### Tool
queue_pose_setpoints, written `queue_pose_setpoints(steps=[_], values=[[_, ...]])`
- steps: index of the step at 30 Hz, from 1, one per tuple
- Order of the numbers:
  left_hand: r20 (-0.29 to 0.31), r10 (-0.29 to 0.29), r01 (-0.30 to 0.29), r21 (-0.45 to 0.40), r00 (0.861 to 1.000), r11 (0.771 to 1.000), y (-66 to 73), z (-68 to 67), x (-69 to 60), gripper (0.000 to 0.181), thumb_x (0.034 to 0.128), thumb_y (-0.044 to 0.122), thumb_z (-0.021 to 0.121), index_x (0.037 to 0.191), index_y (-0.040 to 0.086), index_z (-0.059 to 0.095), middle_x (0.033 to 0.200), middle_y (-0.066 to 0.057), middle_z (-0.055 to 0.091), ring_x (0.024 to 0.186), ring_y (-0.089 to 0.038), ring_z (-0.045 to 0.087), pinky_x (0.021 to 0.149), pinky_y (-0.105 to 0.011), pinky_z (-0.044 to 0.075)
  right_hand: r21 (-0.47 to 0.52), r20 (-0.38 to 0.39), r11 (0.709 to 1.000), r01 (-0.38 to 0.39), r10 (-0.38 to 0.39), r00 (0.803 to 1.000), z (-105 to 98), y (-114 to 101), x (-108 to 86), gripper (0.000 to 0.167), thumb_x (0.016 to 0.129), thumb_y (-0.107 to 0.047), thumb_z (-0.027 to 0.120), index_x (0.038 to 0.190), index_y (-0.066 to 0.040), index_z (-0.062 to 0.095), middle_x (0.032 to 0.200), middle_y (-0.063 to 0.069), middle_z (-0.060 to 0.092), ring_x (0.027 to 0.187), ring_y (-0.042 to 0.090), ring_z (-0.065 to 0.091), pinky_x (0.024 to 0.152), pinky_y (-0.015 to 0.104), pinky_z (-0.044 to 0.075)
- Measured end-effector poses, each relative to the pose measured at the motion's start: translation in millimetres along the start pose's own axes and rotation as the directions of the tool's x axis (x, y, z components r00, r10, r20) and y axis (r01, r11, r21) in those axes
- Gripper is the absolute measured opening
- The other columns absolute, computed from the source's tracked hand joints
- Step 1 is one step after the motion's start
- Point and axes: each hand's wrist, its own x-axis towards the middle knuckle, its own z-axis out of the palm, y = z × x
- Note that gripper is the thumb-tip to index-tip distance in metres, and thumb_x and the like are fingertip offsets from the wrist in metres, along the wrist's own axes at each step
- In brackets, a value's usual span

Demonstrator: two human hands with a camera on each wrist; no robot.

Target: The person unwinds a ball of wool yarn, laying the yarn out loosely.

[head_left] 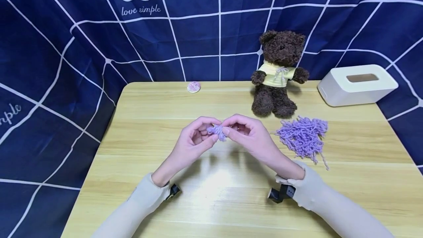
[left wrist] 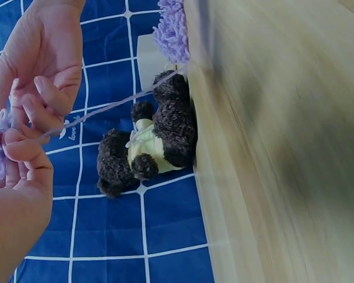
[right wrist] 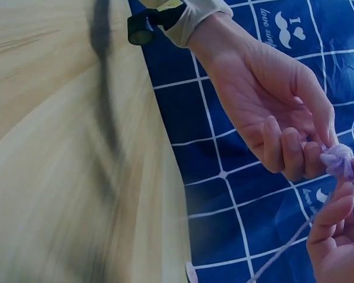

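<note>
Both hands meet above the table around a small lilac yarn bundle (head_left: pixel 216 130), looped and wound about its middle. My left hand (head_left: pixel 190 140) pinches its left side between thumb and fingers. On the other side, my right hand (head_left: pixel 252 135) pinches the bundle with thumb and index finger, its other fingers curled. A lilac strand (left wrist: pixel 109 107) stretches from the hands toward a loose pile of purple yarn (head_left: pixel 302 137) on the table to the right. Fingers cover part of the bundle in every view.
Behind the yarn pile, a dark brown teddy bear (head_left: pixel 279 72) in a yellow top sits near the back edge. A white tissue box (head_left: pixel 357 85) stands at the back right. One small pink round object (head_left: pixel 193 87) lies at the back edge. Blue grid cloth (head_left: pixel 195 39) hangs behind the wooden table (head_left: pixel 148 102).
</note>
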Motion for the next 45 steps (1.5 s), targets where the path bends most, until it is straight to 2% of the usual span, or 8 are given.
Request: queue_pose_setpoints(steps=[4,9,14,18,26,33,37,45], values=[[-0.012,-0.005,0.005,0.008,1.0,1.0,-0.7,-0.3,-0.3,0.025,0.1003,-0.009,0.068,0.125,-0.008,0.063,0.11,-0.017,0.07,0.098,-0.02,0.069,0.086,-0.026,0.062,0.042,-0.026,0.999,-0.023,0.024,0.999,0.9,-0.9,1.2,0.021,0.1,-0.003,0.076,0.118,0.001,0.067,0.104,0.015,0.069,0.087,0.021,0.065,0.071,0.025,0.057],[-0.031,0.018,-0.018,-0.005,0.999,1.0,-1.4,-0.9,-0.8,0.018,0.0989,-0.009,0.068,0.116,-0.008,0.063,0.095,-0.011,0.068,0.081,-0.015,0.063,0.068,-0.02,0.056,0.003,-0.042,0.998,-0.071,0.071,0.997,-0.4,1.0,3.0,0.022,0.108,-0.015,0.068,0.128,-0.004,0.066,0.097,0.011,0.061,0.08,0.018,0.056,0.064,0.023,0.049],[-0.035,0.037,-0.039,-0.036,0.999,0.999,-1.5,-2.1,-1.4,0.015,0.1008,-0.01,0.067,0.114,-0.011,0.061,0.091,-0.011,0.07,0.073,-0.014,0.063,0.061,-0.02,0.054,0.038,0.086,0.994,-0.1,0.097,0.992,-4.9,2.9,5.0,0.037,0.119,-0.027,0.045,0.142,-0.007,0.066,0.085,0.017,0.054,0.071,0.02,0.049,0.062,0.025,0.046],[-0.038,0.051,-0.053,-0.049,0.998,0.997,-0.9,-3.1,-1.5,0.013,0.1033,-0.006,0.067,0.113,-0.011,0.06,0.091,-0.018,0.07,0.07,-0.017,0.063,0.06,-0.022,0.055,0.052,0.133,0.993,-0.108,0.101,0.986,-7.6,4.3,4.4,0.035,0.118,-0.024,0.046,0.134,-0.002,0.069,0.087,0.014,0.059,0.071,0.019,0.052,0.065,0.027,0.049],[-0.08,0.064,-0.067,-0.028,0.995,0.997,-0.9,-7.3,-2.5,0.014,0.103,-0.005,0.069,0.112,-0.013,0.061,0.092,-0.012,0.07,0.073,-0.015,0.063,0.061,-0.02,0.053,-0.03,0.023,0.998,-0.064,0.064,0.998,-21.9,4.7,-2.1,0.02,0.114,-0.017,0.059,0.108,-0.001,0.07,0.074,0.008,0.053,0.066,0.021,0.049,0.057,0.026,0.042],[-0.119,0.054,-0.057,-0.018,0.991,0.998,-0.5,-11.0,-4.3,0.018,0.1019,-0.003,0.07,0.111,-0.014,0.06,0.09,-0.012,0.069,0.071,-0.012,0.061,0.058,-0.02,0.049,0.056,-0.107,0.995,0.086,-0.079,0.991,-40.0,-5.6,-8.9,0.019,0.113,-0.005,0.056,0.098,0.004,0.064,0.072,0.011,0.051,0.064,0.021,0.048,0.057,0.028,0.044],[-0.128,0.049,-0.052,-0.019,0.991,0.998,-0.4,-12.9,-4.8,0.018,0.1017,-0.003,0.069,0.111,-0.014,0.059,0.088,-0.008,0.068,0.07,-0.013,0.06,0.057,-0.019,0.049,0.144,-0.161,0.97,0.198,-0.175,0.971,-53.1,-10.9,-12.4,0.021,0.113,0.002,0.051,0.095,0.009,0.059,0.073,0.011,0.049,0.063,0.022,0.045,0.055,0.028,0.042],[-0.116,0.046,-0.05,-0.034,0.992,0.998,-2.7,-15.9,-5.8,0.015,0.1015,-0.006,0.067,0.111,-0.015,0.059,0.089,-0.01,0.07,0.07,-0.017,0.063,0.059,-0.02,0.053,0.414,-0.248,0.847,0.333,-0.247,0.937,-91.2,-12.1,-20.9,0.019,0.112,0.009,0.047,0.098,0.013,0.059,0.075,0.01,0.05,0.064,0.022,0.039,0.054,0.029,0.033]])
